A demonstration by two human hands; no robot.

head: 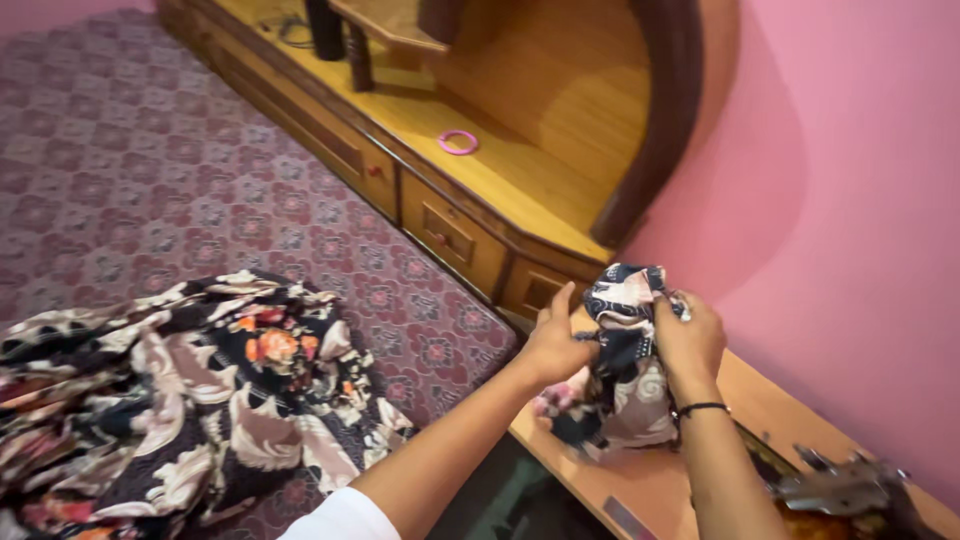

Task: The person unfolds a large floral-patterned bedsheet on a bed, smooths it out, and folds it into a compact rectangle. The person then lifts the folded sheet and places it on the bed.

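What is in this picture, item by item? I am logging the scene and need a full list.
Small patterned cloth: one, black, cream and pink print, held up over the wooden ledge.
Large patterned cloth: one, black, cream and orange floral, heaped on the bed at lower left.
Bedspread: one, maroon with a flower pattern, left half.
Wooden headboard unit: one, brown, with drawers, across the top.
Ring: one, pink, on the unit's shelf.
Metal tool: one, grey, lower right; kind unclear.
Wall: pink, right.
Left hand: gripping the small cloth.
Right hand: gripping it too, black band on the wrist.
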